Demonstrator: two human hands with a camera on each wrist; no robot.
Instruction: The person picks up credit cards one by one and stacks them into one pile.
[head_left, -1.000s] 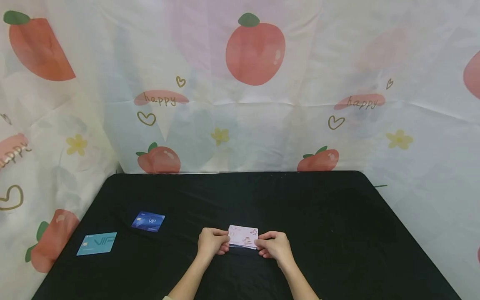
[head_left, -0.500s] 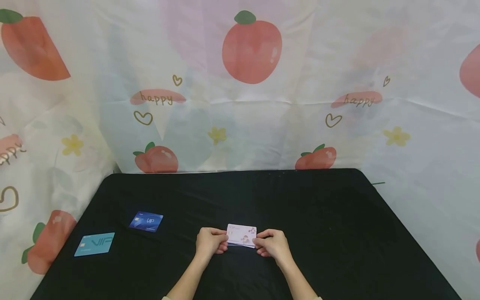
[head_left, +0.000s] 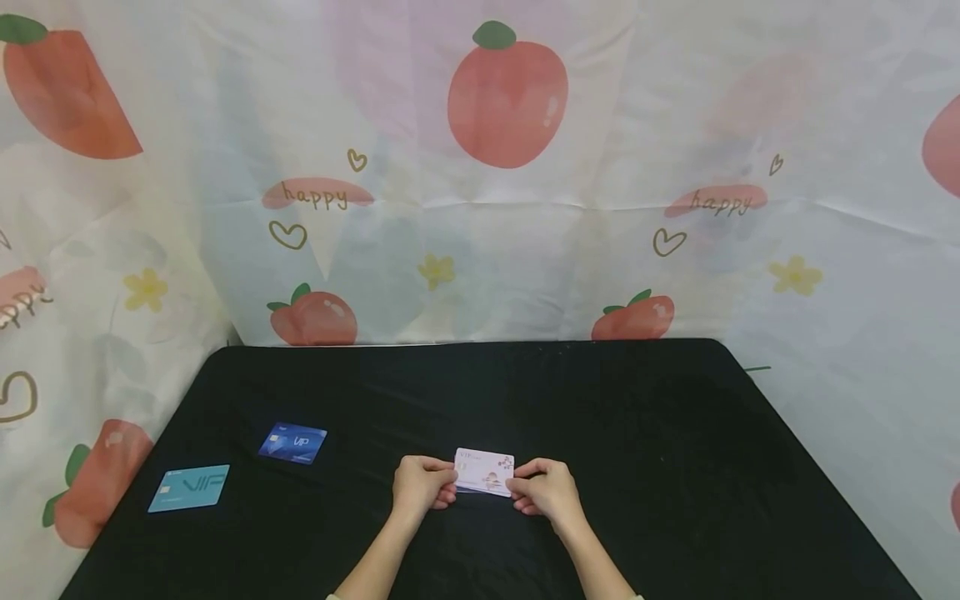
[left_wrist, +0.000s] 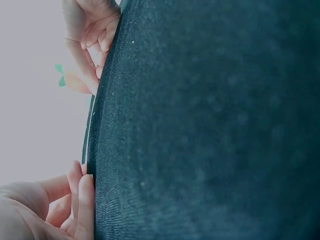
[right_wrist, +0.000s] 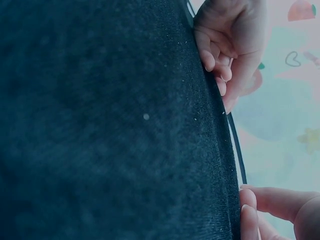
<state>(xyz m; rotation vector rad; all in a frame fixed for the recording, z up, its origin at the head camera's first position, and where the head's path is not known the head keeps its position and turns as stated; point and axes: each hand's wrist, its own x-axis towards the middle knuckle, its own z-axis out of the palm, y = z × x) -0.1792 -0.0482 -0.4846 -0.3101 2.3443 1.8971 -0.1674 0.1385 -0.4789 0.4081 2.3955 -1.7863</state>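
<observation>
In the head view, a small stack of pale pink VIP cards (head_left: pixel 483 470) lies near the table's front middle. My left hand (head_left: pixel 422 483) pinches its left end between thumb and fingers. At the opposite end, the thumb and fingers of my right hand (head_left: pixel 549 490) grip the stack the same way. A darker edge of another card peeks out under the top one. Both wrist views look low along the black cloth; the left hand (left_wrist: pixel 75 205) and right hand (right_wrist: pixel 270 210) appear there beside the thin stack, seen edge-on. How many cards are stacked cannot be told.
Left of the hands, a blue VIP card (head_left: pixel 293 442) and a teal VIP card (head_left: pixel 189 488) lie apart, flat on the black-covered table (head_left: pixel 675 467). Behind it hangs a pale curtain (head_left: pixel 510 250) printed with fruit, hearts and flowers.
Both hands keep their hold at the ends of the card stack, which stays in place. Only the head view has shifted slightly.
</observation>
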